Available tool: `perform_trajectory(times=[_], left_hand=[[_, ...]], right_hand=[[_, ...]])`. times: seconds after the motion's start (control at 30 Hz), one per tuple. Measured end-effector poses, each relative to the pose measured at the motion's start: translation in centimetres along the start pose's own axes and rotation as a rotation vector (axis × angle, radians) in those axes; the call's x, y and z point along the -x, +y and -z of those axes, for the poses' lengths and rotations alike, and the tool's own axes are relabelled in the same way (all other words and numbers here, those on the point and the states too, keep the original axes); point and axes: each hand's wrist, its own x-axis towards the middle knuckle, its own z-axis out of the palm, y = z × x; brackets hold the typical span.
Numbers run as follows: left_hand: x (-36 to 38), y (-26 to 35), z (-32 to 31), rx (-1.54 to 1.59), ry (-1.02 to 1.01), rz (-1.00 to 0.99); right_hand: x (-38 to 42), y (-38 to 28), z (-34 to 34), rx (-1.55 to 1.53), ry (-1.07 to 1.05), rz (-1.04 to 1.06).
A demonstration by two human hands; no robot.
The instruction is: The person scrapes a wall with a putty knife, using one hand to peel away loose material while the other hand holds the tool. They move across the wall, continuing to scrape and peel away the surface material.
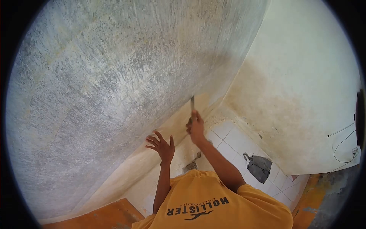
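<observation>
My right hand (pixel 195 125) is closed around a thin, dark-bladed tool (pixel 192 102), whose upper end meets the lower part of the scuffed grey wall (pixel 114 76). Below and left of it, my left hand (pixel 163 147) has its fingers spread near the wall's pale lower section; whether the fingertips touch the wall cannot be made out. Nothing is in that hand. The exact shape of the tool's tip is hard to see.
A dark grey bag (pixel 260 168) lies on the white tiled floor (pixel 228 147). Brown stains mark the pale wall (pixel 297 76) at the right, where thin cables (pixel 335 152) hang. Orange surfaces (pixel 103 215) show at the lower left and lower right.
</observation>
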Motion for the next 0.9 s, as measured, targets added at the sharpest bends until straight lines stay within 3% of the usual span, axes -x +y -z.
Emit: perform_trajectory(times=[0.07, 0.23, 0.37, 0.6, 0.9], left_hand=[[0.2, -0.3, -0.1, 0.011, -0.003, -0.013], [0.4, -0.7, -0.2, 0.027, -0.023, -0.029], [0.3, -0.8, 0.1, 0.057, -0.024, -0.052], [0.2, -0.6, -0.5, 0.001, -0.046, -0.022], [0.0, -0.3, -0.2, 0.0, -0.054, -0.001]], right_hand=[[-3.1, -0.8, 2.0, 0.029, 0.006, 0.09], [1.5, -0.3, 0.2, 0.05, -0.095, 0.006], [-4.0, 0.4, 2.9, -0.057, -0.017, 0.077], [0.0, -0.4, 0.8, -0.03, -0.086, -0.028], [-1.2, -0.4, 1.0, -0.077, -0.061, -0.038]])
